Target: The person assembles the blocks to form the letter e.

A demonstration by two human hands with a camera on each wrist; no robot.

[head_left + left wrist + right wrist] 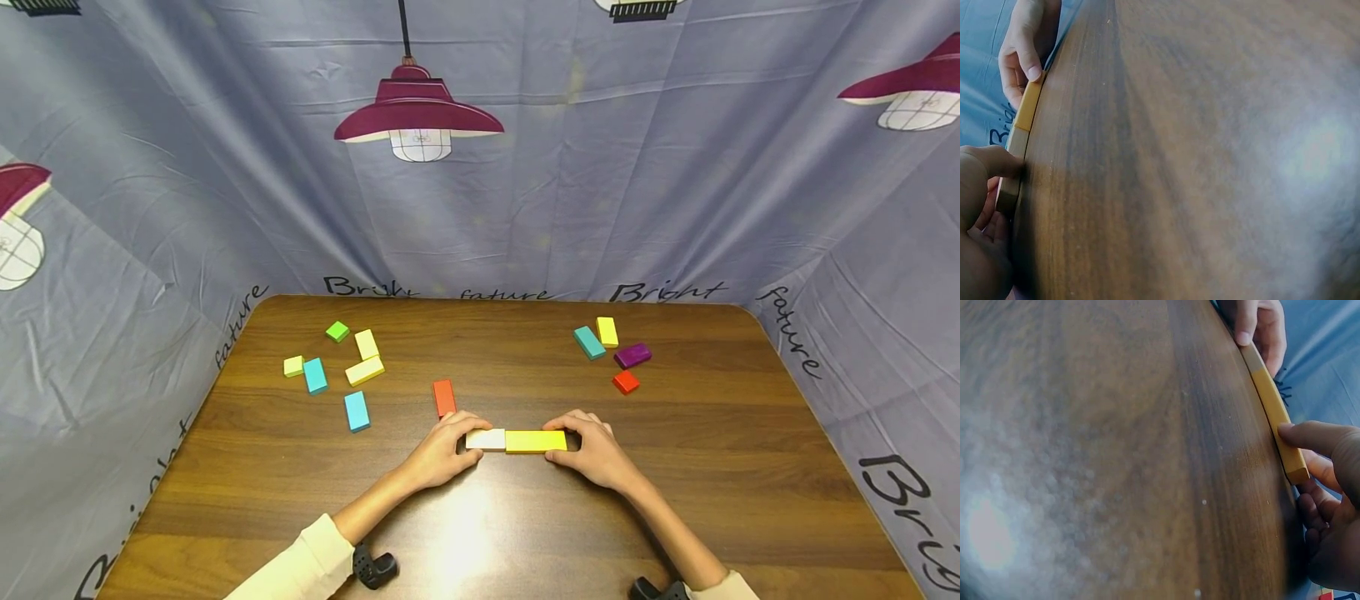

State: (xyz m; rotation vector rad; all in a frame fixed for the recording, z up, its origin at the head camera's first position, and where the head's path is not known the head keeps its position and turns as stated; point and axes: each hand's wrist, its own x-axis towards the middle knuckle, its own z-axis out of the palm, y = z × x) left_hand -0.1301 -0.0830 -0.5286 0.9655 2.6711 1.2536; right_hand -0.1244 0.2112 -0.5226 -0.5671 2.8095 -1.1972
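Note:
A white block (486,440) and a longer yellow block (534,442) lie end to end in a straight row on the wooden table. My left hand (444,454) pinches the white block near its left end, thumb on the near side and fingers on the far side. At the other end of the row, my right hand (595,451) grips the yellow block the same way. Both wrist views show the blocks meeting end to end, the yellow block (1277,419) long and flat-sided. Just behind the left fingers lies a red block (444,398), its near end partly hidden.
Toward the left are blue blocks (357,412), pale yellow blocks (365,371) and green blocks (337,332). Back right sit a teal block (589,342), a yellow block (607,332), a purple block (633,356) and a small red block (626,382). Printed curtains (480,225) surround the table (525,533).

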